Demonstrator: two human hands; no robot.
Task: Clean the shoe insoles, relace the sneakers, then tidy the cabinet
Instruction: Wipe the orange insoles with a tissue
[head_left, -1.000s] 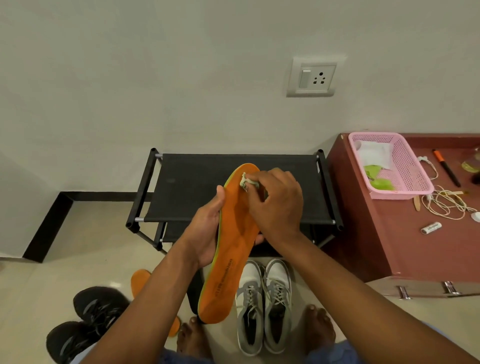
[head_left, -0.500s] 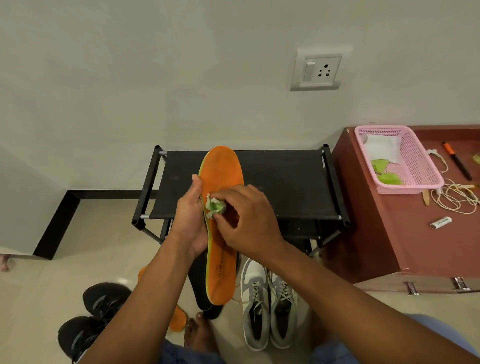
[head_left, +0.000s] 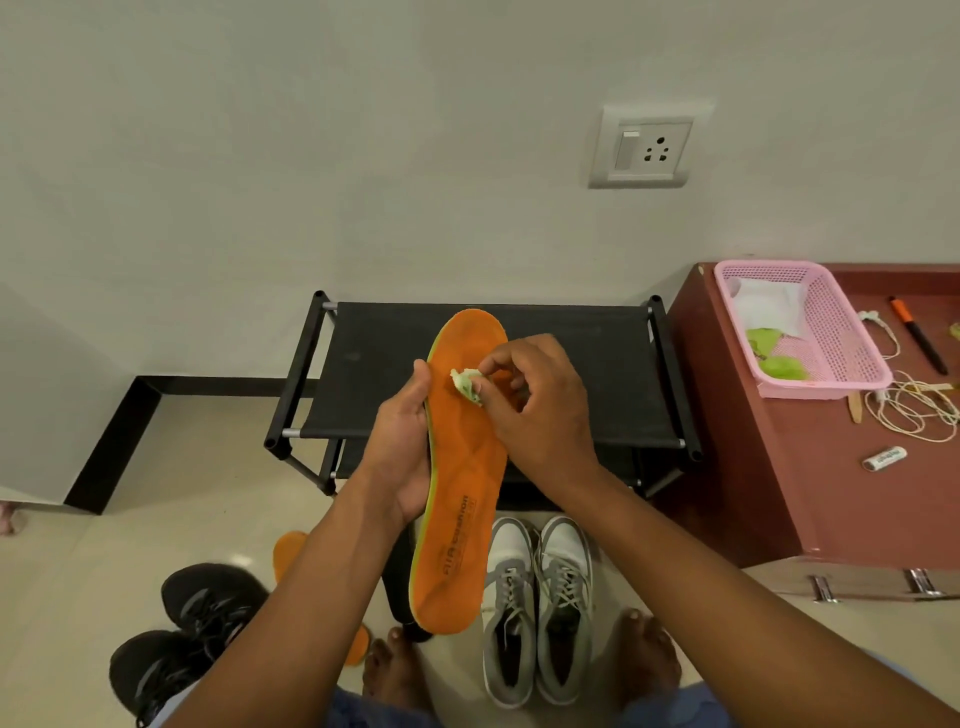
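Observation:
My left hand (head_left: 402, 441) grips an orange insole (head_left: 462, 483) by its left edge, holding it upright over the black shoe rack (head_left: 571, 374). My right hand (head_left: 540, 410) pinches a small crumpled green-white wipe (head_left: 466, 385) against the upper part of the insole. A pair of grey-white sneakers (head_left: 537, 608) stands on the floor under my arms. A second orange insole (head_left: 291, 556) lies on the floor to the left, partly hidden by my left arm.
A pair of black sneakers (head_left: 192, 634) sits at the lower left. A brown cabinet (head_left: 831, 467) at the right bears a pink basket (head_left: 836, 343), tangled cords (head_left: 914, 405), a marker (head_left: 917, 332) and a small white tube (head_left: 884, 458). My bare feet (head_left: 644, 654) are below.
The insole has dropped slightly and my right hand with the wipe has moved up along it, from its middle toward the toe end.

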